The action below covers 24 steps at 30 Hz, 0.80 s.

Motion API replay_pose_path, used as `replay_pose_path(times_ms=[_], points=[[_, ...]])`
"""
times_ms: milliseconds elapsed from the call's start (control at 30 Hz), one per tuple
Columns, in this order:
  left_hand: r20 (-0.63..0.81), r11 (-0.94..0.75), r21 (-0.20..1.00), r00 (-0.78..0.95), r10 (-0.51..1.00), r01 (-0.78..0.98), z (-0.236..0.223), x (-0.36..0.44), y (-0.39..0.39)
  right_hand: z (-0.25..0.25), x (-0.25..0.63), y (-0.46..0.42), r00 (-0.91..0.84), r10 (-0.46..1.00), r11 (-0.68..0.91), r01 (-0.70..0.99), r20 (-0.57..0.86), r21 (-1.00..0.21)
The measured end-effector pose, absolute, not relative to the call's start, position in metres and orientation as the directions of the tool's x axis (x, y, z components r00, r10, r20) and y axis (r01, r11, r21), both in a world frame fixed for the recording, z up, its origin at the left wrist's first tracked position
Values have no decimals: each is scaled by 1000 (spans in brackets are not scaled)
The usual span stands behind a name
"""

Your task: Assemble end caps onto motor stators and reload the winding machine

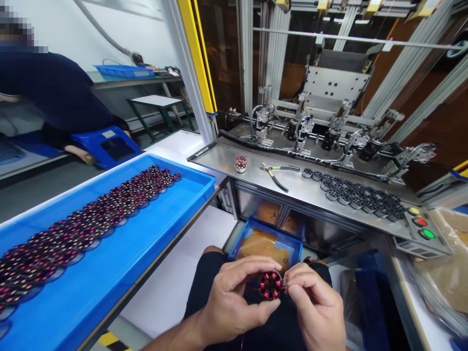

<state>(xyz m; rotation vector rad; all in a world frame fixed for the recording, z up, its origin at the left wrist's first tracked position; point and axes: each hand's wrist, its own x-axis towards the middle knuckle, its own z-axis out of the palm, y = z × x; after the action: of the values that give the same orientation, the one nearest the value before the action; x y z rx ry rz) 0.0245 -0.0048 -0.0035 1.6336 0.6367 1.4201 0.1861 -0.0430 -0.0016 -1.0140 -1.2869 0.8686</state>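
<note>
Above my lap, my left hand grips a wound motor stator by its rim, thumb below and fingers above. The stator is a black ring with red wire coils facing me. At its right edge, my right hand pinches thumb and forefinger together, seemingly on a thin wire end at the coils. A loose red wire hangs down below the stator. Past my hands, a pair of pliers with dark and yellow-green handles lies spread on the metal bench. Two wound stators lie to the left of the pliers.
A blue tray at left holds many wound stators in rows. Unwound black stators stand on the bench's right, near a button box. The winding machine rises behind. A co-worker sits at far left; a blue bin stands below the bench.
</note>
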Motion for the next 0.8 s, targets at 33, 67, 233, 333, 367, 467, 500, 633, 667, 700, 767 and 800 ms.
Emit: replay_pose_path(times_ms=[33,67,233,333,367,467,500,633,667,700,767,800], points=[[515,-490,857,220,828,-160,-3,25,-5,-1,187,-43,105,929,352,56,356,-934],[504,-476,863,214,837,-171,-3,26,-6,-1,188,-43,101,921,369,72,375,-926],[477,-421,870,221,851,-257,1,29,-6,4,197,-39,-11,872,485,141,489,-863],[457,-384,875,244,855,-295,3,29,-6,8,202,-35,-60,836,546,184,545,-817],[456,-380,876,252,854,-296,4,29,-7,10,203,-34,-81,822,568,184,564,-802],[470,-406,873,247,847,-269,5,29,-8,12,202,-34,-109,787,616,190,608,-764],[484,-428,868,236,843,-251,6,29,-9,11,200,-36,-97,785,618,201,612,-760],[562,-546,827,159,811,-136,6,31,-11,7,190,-46,-11,782,610,215,623,-763],[580,-570,815,141,802,-106,6,32,-11,7,188,-47,1,777,616,211,630,-759],[592,-586,806,129,796,-85,6,32,-12,6,186,-48,3,767,627,207,641,-751],[592,-587,806,123,796,-81,5,32,-13,7,186,-48,-22,738,665,198,674,-721],[577,-568,817,129,806,-102,5,32,-13,8,188,-46,-45,726,680,194,686,-707]])
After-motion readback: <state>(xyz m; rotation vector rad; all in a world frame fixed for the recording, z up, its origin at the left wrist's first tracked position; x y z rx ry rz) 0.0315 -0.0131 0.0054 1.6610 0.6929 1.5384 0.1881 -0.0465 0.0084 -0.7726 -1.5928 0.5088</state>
